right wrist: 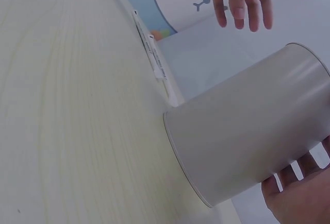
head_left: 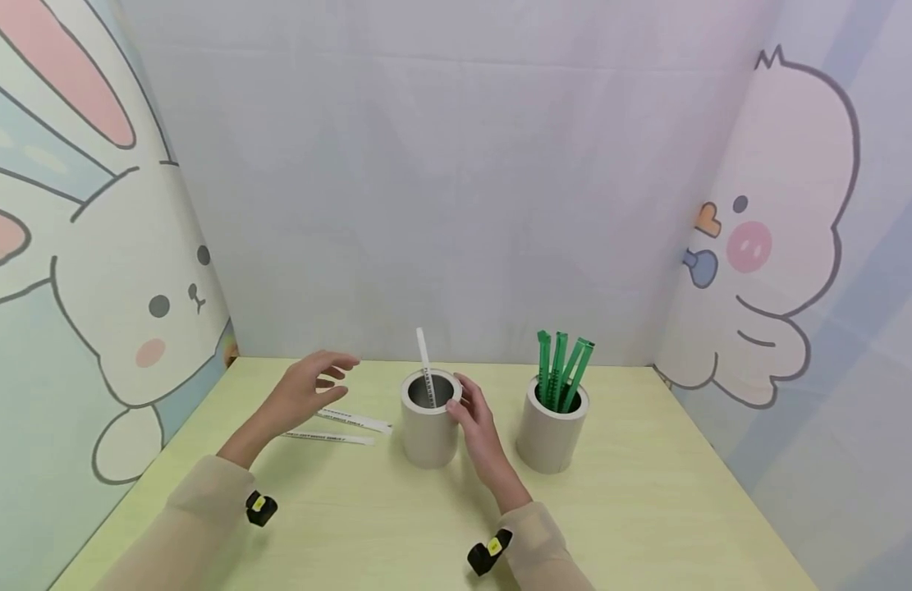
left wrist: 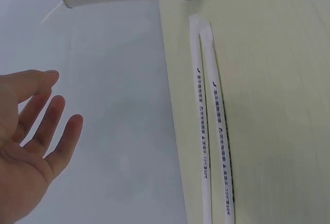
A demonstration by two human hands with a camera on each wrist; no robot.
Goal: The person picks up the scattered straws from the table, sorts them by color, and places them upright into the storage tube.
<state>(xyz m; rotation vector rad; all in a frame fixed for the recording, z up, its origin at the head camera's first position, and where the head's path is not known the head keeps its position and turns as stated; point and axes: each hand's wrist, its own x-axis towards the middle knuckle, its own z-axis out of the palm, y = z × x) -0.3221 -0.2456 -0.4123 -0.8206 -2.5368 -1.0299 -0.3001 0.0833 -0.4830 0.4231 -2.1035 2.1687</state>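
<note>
My right hand (head_left: 483, 431) grips the right side of a light grey cylindrical holder (head_left: 429, 439), its thumb near the rim. One white paper-wrapped straw (head_left: 423, 349) leans upright inside that holder. My left hand (head_left: 308, 394) is raised over the table to the left, fingers loosely bent and nothing between them. Beneath and beside it lie two more white wrapped straws (left wrist: 202, 116), printed with dark lettering, side by side on the table. In the right wrist view the holder (right wrist: 247, 126) stands with its base on the table, and my right fingers (right wrist: 286, 176) lie along its side.
A second grey holder (head_left: 550, 443) stands to the right, with several green-wrapped straws (head_left: 562, 369) upright in it. The pale yellow table (head_left: 648, 492) ends at a grey cloth backdrop (head_left: 456, 205). Side walls carry cartoon animals.
</note>
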